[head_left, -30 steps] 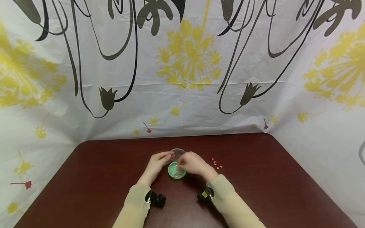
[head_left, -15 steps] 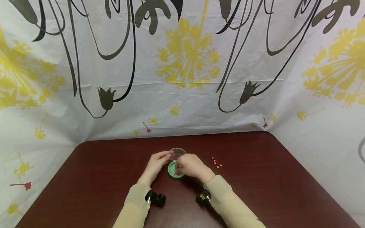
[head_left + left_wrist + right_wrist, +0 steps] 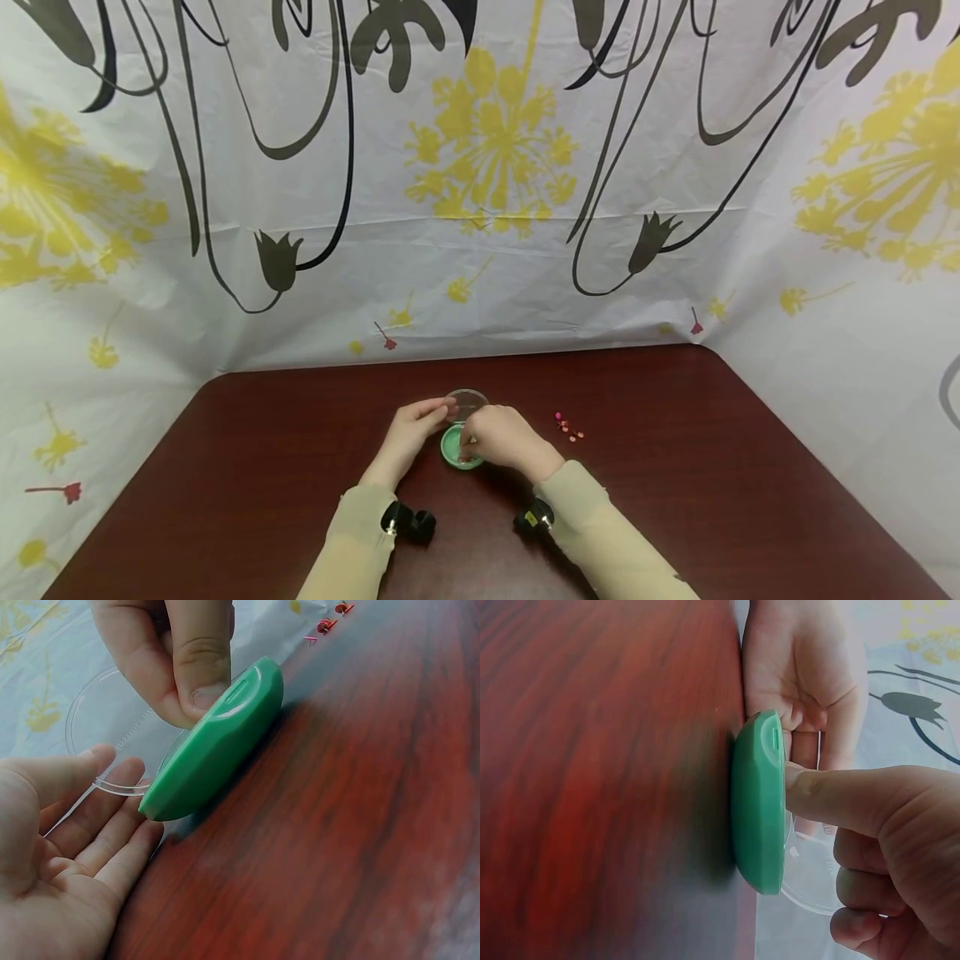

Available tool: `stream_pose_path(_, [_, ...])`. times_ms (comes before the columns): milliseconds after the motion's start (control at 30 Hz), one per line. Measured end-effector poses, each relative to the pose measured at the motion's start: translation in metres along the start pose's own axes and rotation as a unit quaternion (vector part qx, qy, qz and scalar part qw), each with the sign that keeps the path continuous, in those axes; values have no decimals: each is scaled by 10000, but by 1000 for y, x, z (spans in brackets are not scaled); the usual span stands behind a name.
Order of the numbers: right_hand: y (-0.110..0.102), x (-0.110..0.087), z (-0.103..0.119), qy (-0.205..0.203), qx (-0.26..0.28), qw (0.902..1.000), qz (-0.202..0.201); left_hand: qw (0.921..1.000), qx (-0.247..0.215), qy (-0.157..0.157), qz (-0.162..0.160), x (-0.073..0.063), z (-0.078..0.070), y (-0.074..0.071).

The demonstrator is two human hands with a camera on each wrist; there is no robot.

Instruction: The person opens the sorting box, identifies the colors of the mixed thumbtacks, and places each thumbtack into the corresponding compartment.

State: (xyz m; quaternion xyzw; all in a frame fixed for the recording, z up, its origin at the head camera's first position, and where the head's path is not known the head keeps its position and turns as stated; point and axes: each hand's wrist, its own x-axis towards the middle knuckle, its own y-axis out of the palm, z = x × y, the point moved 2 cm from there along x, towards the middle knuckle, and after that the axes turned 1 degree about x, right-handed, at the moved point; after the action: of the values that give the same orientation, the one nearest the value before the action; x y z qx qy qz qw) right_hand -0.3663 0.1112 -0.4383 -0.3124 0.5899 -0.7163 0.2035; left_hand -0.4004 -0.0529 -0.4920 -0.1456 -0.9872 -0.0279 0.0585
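Note:
A round green case [image 3: 451, 450] lies on the table with its clear lid [image 3: 467, 402] hinged up. My left hand [image 3: 411, 429] holds that lid by its left edge, thumb on one side and fingers on the other, as the left wrist view shows. My right hand [image 3: 506, 435] reaches into the case from the right, thumb and forefinger close together and the other fingers curled. Its fingertips are hidden by the green wall [image 3: 759, 810] in the right wrist view, so anything pinched there cannot be made out. Small reddish bits show beside the fingertips in the head view.
Several loose red and pink thumbtacks [image 3: 325, 626] lie on the dark red table [image 3: 300, 467] to the right of the case. A patterned white cloth [image 3: 480, 292] hangs behind and at both sides of the table.
My right hand has moved slightly left and down, its fingertips now lower in the green case. The left hand stays on the lid. The loose thumbtacks stay in place.

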Motion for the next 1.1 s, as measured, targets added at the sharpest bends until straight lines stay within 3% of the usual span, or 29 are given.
stream_pose_path(500, [4,-1,-2,153,-69,9999,-33,10000,19,-19,8,-1,0,1])
stream_pose_path(667, [-8,-2,-6,367,508,9980,114,10000,15,-16,-32,-1,1,1])
stream_pose_path(767, [-26,-7,-21,578,1011,9932,-49,10000,70,11,-26,-1,1,1])
stream_pose_path(833, [-41,-16,-38,902,1156,9888,-275,9999,116,25,7,0,1,1])
stream_pose_path(933, [-60,-38,-68,1802,1187,9756,-405,9999,147,24,62,1,1,2])
stream_pose_path(1033, [-68,-57,-92,2689,1210,9555,-129,9999,144,13,66,1,1,1])
stream_pose_path(1100, [-67,-65,-102,3012,1334,9440,161,9999,143,13,24,0,1,0])
